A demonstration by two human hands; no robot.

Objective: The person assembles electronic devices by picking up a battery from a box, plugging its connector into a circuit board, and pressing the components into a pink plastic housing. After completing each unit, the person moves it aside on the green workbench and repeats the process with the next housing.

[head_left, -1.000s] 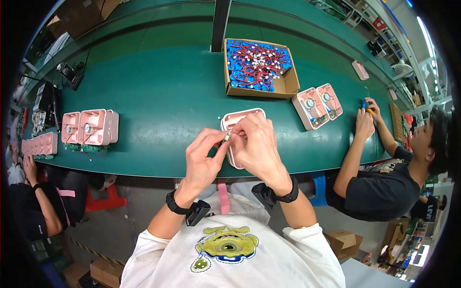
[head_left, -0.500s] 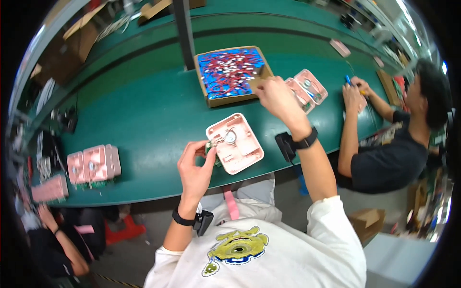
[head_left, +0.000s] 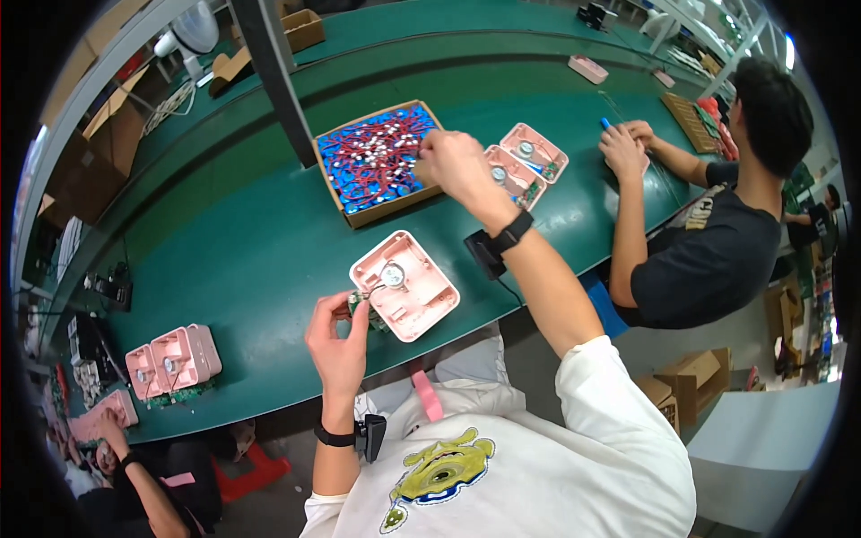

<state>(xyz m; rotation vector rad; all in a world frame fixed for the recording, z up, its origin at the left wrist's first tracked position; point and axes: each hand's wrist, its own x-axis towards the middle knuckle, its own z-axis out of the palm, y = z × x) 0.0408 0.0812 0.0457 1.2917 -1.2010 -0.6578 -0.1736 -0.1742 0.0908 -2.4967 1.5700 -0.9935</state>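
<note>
My left hand (head_left: 336, 345) pinches a small green circuit board (head_left: 357, 303) at the left edge of an open pink housing (head_left: 421, 316). A round silver part (head_left: 392, 274) sits inside the housing, with thin wires running from it toward the board. My right hand (head_left: 462, 170) reaches over the right side of a cardboard box (head_left: 359, 218). Its fingers are bent together at the box's inner corner; whatever they hold is hidden. Blue pieces with red wires and white plugs (head_left: 377, 152) fill most of the box.
Two joined pink housings (head_left: 535, 152) lie right of the box. Several more pink housings (head_left: 175, 359) stand at the left. A co-worker (head_left: 708, 215) sits at the right, hands on a pink part; another person's arm (head_left: 134, 466) shows lower left. A metal post (head_left: 278, 85) rises behind the box.
The whole view has shifted, so the box and housing appear farther left. My right hand stays at the box's right side, and my left hand keeps hold of the circuit board.
</note>
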